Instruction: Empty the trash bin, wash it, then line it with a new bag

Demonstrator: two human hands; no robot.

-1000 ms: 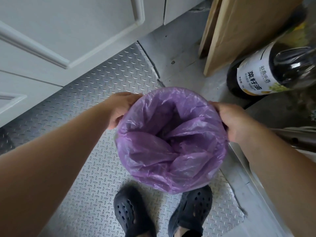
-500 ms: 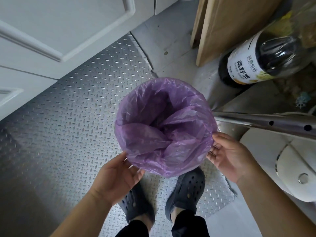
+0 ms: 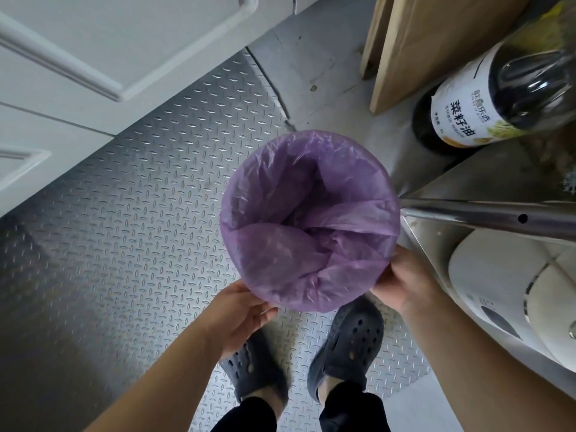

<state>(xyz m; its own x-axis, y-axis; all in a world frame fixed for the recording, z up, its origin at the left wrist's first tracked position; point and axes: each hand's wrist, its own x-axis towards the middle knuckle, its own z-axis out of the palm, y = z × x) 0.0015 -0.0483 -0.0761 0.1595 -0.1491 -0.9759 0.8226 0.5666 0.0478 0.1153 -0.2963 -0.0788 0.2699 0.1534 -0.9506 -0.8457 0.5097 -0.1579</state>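
Head view: a round trash bin lined with a purple bag [image 3: 308, 219] sits at the centre of the frame, seen from straight above. The bag is folded over the rim all the way round, so the bin's own wall does not show; inside, loose folds of plastic sag across the opening from about 3 o'clock and 7 o'clock toward the middle.

The left hand [image 3: 240, 316] is at the bin's 7 o'clock edge, palm up, with fingers curled against the bag's folded-over skirt; whether it actually pinches the plastic I cannot tell. The right hand [image 3: 405, 282] is at the 4 o'clock edge, its fingers tucked under the rim and pressed to the bag; the grip itself is hidden by the bin.

Below the bin, at 6 o'clock, stand two dark perforated clogs [image 3: 349, 341] on a diamond-plate metal floor mat [image 3: 124, 244]. White panelled cabinet doors [image 3: 93, 51] fill the 10 to 11 o'clock area. At 1 o'clock wooden boards [image 3: 436, 35] lean upright, and just beside them at 2 o'clock is a dark cooking-oil bottle [image 3: 467, 110] with a white label. A shiny metal tube [image 3: 486, 218] with a hole runs in from 3 o'clock, touching or nearly touching the bin's rim; under it, at 4 o'clock, is a white appliance [image 3: 498, 294].
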